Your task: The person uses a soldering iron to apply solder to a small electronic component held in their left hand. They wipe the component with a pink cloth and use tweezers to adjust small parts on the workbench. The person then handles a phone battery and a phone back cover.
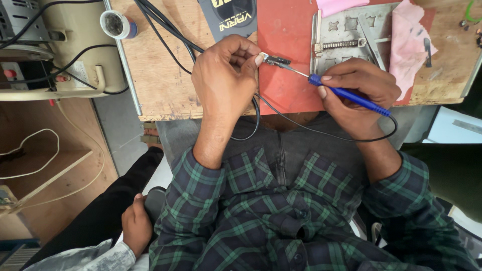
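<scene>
My left hand [226, 75] pinches a small metal part [271, 60] between thumb and fingertips over the red mat [286, 35]. My right hand [359, 88] grips a blue-handled soldering iron [351, 95]. Its thin metal tip [296, 72] touches the small part. The iron's black cord [311, 131] loops down over my lap and back up onto the bench. Both forearms come out of rolled-up green plaid sleeves.
A metal jig plate [346, 37] and pink cloths [409, 40] lie behind my right hand on the wooden bench [160, 75]. A beige machine [65, 50] and a small round tin [116, 24] stand at the left. Another person's hand [135, 226] rests at bottom left.
</scene>
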